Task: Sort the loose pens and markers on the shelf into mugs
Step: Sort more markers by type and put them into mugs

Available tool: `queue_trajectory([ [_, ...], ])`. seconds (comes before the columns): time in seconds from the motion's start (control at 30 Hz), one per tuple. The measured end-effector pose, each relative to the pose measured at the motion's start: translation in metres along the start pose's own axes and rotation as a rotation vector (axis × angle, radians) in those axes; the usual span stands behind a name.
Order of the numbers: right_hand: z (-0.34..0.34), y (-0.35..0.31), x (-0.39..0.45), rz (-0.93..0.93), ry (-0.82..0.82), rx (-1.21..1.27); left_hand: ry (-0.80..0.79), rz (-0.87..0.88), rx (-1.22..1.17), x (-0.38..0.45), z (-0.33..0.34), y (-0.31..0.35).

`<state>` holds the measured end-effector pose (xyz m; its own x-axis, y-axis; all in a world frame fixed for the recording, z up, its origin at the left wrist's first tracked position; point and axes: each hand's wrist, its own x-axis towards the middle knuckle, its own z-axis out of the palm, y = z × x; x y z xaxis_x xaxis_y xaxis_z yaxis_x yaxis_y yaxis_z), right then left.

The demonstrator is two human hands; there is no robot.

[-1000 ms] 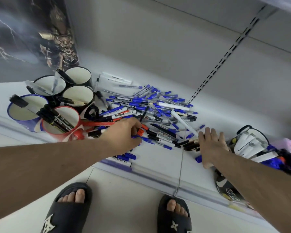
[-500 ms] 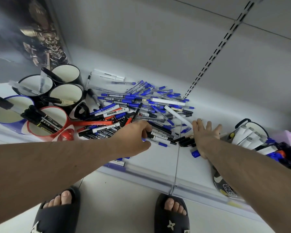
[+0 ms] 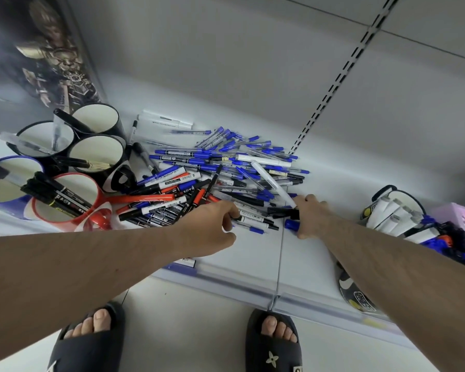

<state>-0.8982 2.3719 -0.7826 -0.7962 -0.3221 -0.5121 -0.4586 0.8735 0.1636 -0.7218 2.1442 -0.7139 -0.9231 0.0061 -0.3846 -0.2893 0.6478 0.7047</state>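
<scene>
While both my hands work the near edge of the heap, my left hand [image 3: 212, 224] has its fingers curled over a black-and-white marker [image 3: 255, 219] that lies flat on the shelf [image 3: 253, 253], its long axis running left to right across me, tip toward my right. My right hand [image 3: 310, 218] is just beside it, fingers closed round a black marker [image 3: 282, 211] with a blue cap [image 3: 291, 224] poking out beneath the thumb side; I cannot tell whether that cap belongs to a second pen. Beyond my knuckles the pile of pens and markers [image 3: 220, 167] fans away toward the back wall, mostly blue-capped pens lying crosswise, with red and black markers nearer the left. My left hand is the nearer one to the mugs, which stand well off to the left of the heap: a red mug [image 3: 97, 200] holding several black markers, a blue mug [image 3: 3, 202] with one dark marker leaning out, and three black mugs [image 3: 113, 122] behind, two with a pen or so in them and one that looks empty from here. So I judge the marker under my left hand will want lifting and carrying leftward, across the pile, to the red mug. Far to my right a black-rimmed mug [image 3: 381, 190] is already packed with white markers, and my right hand is the closer to it.
</scene>
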Motion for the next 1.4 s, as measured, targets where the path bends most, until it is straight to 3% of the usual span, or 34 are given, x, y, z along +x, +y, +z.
queue_trajectory([
  [0.17,0.001,-0.001,-0.002,-0.053,0.022,-0.058,-0.010,0.004,-0.032,-0.001,0.002,0.002],
  [0.37,0.005,-0.020,-0.019,-0.233,0.130,-0.305,-0.028,0.001,-0.030,-0.001,0.002,-0.001],
  [0.6,0.015,-0.062,-0.035,-0.385,0.188,-0.270,-0.048,-0.028,-0.028,-0.002,0.006,-0.010],
  [0.8,0.009,-0.071,-0.043,-0.305,0.149,0.200,-0.025,-0.118,-0.077,-0.009,0.001,-0.027],
  [1.13,-0.033,-0.085,-0.060,-0.170,0.335,0.538,0.008,-0.184,-0.226,-0.010,-0.006,-0.024],
  [1.33,-0.077,-0.099,-0.070,-0.051,0.336,1.205,-0.008,-0.192,-0.267,-0.014,-0.012,-0.024],
  [1.4,-0.091,-0.105,-0.076,-0.066,0.297,1.441,-0.010,-0.136,-0.178,-0.017,-0.013,-0.019],
])
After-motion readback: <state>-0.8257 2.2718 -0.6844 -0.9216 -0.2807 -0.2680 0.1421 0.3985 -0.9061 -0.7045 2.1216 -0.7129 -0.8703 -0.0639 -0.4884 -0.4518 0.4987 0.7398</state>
